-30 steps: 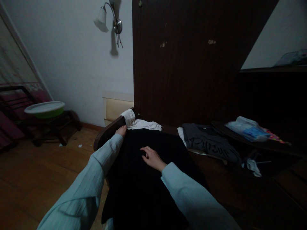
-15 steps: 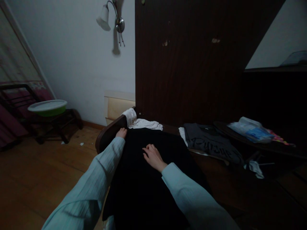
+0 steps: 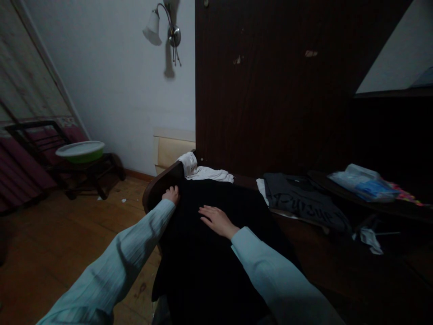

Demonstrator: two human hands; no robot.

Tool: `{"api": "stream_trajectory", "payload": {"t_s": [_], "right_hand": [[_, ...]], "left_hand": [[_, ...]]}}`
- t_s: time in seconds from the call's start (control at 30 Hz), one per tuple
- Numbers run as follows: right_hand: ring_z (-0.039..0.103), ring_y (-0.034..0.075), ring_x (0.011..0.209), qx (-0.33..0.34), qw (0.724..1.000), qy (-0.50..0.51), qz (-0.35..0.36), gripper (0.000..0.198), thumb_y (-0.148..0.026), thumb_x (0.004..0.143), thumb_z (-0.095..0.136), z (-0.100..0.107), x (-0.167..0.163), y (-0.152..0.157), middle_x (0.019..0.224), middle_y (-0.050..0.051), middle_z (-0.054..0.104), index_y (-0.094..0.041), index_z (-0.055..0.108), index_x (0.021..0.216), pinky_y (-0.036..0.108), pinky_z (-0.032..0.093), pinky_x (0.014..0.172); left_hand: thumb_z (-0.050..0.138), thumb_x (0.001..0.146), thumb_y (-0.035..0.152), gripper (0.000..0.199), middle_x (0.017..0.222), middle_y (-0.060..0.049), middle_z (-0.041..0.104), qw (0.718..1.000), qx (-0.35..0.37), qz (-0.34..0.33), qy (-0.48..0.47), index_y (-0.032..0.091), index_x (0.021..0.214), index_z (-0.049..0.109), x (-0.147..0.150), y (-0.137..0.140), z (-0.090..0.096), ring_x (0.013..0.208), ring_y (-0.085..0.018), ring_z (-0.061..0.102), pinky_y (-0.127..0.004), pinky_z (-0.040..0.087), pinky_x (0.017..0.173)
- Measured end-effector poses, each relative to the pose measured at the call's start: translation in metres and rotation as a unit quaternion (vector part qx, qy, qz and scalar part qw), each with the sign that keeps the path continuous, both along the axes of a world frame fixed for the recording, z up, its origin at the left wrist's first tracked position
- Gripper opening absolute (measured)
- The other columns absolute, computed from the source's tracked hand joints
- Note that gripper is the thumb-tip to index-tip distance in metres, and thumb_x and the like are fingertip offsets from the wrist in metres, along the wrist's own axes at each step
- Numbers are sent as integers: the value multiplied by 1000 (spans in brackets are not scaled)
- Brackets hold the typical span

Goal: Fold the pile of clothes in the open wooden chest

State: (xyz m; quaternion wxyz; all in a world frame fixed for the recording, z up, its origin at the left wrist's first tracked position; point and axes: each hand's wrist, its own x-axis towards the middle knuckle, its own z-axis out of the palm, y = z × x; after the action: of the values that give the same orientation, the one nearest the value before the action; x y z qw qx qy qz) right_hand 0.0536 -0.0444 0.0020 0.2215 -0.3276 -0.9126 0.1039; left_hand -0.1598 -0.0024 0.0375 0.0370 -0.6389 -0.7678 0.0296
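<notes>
A large black cloth (image 3: 209,266) is spread out in front of me, so dark that its folds and cut cannot be made out. At its left edge, beside the curved wooden armrest (image 3: 151,189), my left hand (image 3: 171,194) has its fingers curled on the cloth; the fingertips are hard to see. My right hand (image 3: 219,221) lies flat on the middle of the cloth, fingers stretched out and pointing left. Beyond the far edge of the cloth is a crumpled white cloth (image 3: 211,174), partly draped over the armrest.
To the right lies a folded grey shirt with lettering (image 3: 301,198). A plastic packet (image 3: 365,183) rests on a dark round surface. On the left, a green basin (image 3: 81,153) sits on a wooden chair (image 3: 89,169). A wall lamp (image 3: 154,29) hangs above.
My right hand has flattened, its bent fingers now stretched out on the cloth. My left hand has slid slightly nearer to me along the edge. The view has turned a little left.
</notes>
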Motion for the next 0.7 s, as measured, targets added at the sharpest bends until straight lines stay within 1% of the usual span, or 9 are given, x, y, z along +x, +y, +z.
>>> {"api": "stream_trajectory", "payload": {"t_s": [0.07, 0.13, 0.27, 0.33, 0.4, 0.47, 0.6, 0.63, 0.7], "right_hand": [[43, 17, 115, 0, 1000, -3, 5, 31, -27, 85, 41, 0, 2, 2, 120, 4, 53, -22, 53, 113, 36, 35, 94], [45, 17, 113, 0, 1000, -13, 2, 30, -26, 84, 42, 2, 6, 4, 118, 4, 55, -23, 55, 111, 38, 35, 94], [49, 17, 109, -9, 1000, -20, -5, 27, -25, 83, 43, 6, 15, 8, 113, 2, 59, -25, 59, 104, 38, 36, 94], [49, 17, 109, -19, 1000, -17, -4, 27, -28, 83, 43, 8, 16, 9, 112, 2, 59, -24, 60, 104, 36, 37, 93], [47, 17, 111, -33, 999, -17, -1, 30, -33, 84, 42, 8, 15, 9, 114, 3, 58, -23, 58, 107, 35, 36, 94], [43, 19, 115, -46, 999, -26, 10, 36, -38, 83, 41, 8, 11, 9, 120, 5, 53, -22, 54, 113, 38, 34, 96], [30, 21, 124, -56, 997, -30, 45, 48, -44, 80, 45, 4, 3, 8, 132, 8, 40, -22, 43, 122, 43, 26, 100], [29, 21, 125, -60, 997, -20, 47, 49, -45, 79, 46, 3, 1, 9, 132, 8, 39, -22, 43, 123, 43, 25, 101], [32, 20, 123, -84, 995, 20, 41, 43, -43, 81, 44, 0, 0, 11, 129, 7, 44, -22, 48, 118, 42, 24, 101]], "left_hand": [[36, 83, 33, 45, 114, -19, 48, 1000, -2, 15, 5, 12, 122, 33, 1, -1, 2, 102, -27, 50, -35, 45, 72], [36, 83, 38, 45, 113, -19, 50, 1000, -19, 25, -2, 12, 120, 35, -1, 0, 5, 100, -26, 53, -34, 44, 73], [37, 80, 47, 45, 110, -17, 56, 995, -70, 48, -58, 13, 110, 43, -8, 4, 7, 99, -25, 55, -30, 44, 74], [41, 79, 46, 42, 111, -16, 56, 992, -70, 53, -89, 14, 107, 45, -10, 5, 9, 100, -24, 55, -28, 44, 73], [43, 79, 40, 37, 112, -14, 56, 992, -43, 52, -109, 16, 106, 44, -10, 3, 12, 99, -23, 55, -27, 44, 73], [42, 80, 35, 33, 109, -12, 58, 992, 4, 52, -117, 18, 108, 42, -6, 2, 18, 97, -22, 57, -27, 45, 71], [38, 82, 34, 31, 100, -11, 61, 987, 91, 61, -119, 20, 110, 40, 3, -3, 36, 90, -23, 59, -30, 45, 68], [37, 82, 34, 31, 99, -11, 61, 986, 102, 60, -118, 20, 109, 39, 6, -4, 40, 89, -23, 59, -30, 45, 67], [35, 83, 34, 29, 97, -11, 61, 986, 112, 45, -113, 20, 108, 39, 16, -7, 45, 87, -24, 60, -31, 45, 67]]}}
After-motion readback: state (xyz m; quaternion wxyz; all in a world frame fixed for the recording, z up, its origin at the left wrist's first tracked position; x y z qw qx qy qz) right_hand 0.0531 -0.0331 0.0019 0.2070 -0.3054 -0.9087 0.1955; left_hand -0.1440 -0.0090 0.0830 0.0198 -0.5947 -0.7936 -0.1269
